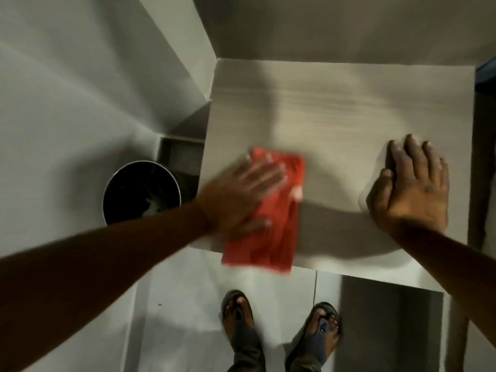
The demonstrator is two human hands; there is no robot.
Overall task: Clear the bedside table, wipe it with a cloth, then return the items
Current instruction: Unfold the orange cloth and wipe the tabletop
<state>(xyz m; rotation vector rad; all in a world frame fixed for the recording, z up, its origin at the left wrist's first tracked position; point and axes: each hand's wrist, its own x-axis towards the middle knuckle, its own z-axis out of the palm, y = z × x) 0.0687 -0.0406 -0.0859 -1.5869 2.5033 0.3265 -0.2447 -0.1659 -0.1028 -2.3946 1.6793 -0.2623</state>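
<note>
Left hand (241, 194) presses flat, fingers spread, on the red cloth (271, 216) at the bench (335, 103) near-left edge; cloth's long axis runs near-to-far, overhanging. Right hand (410, 189) rests flat, holding nothing. Unwiped surface lies far and right of the cloth.

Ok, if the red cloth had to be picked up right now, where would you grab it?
By the flap of the cloth hanging over the table's near edge, pinched from below and in front. The rest lies flat under the left hand.
</note>
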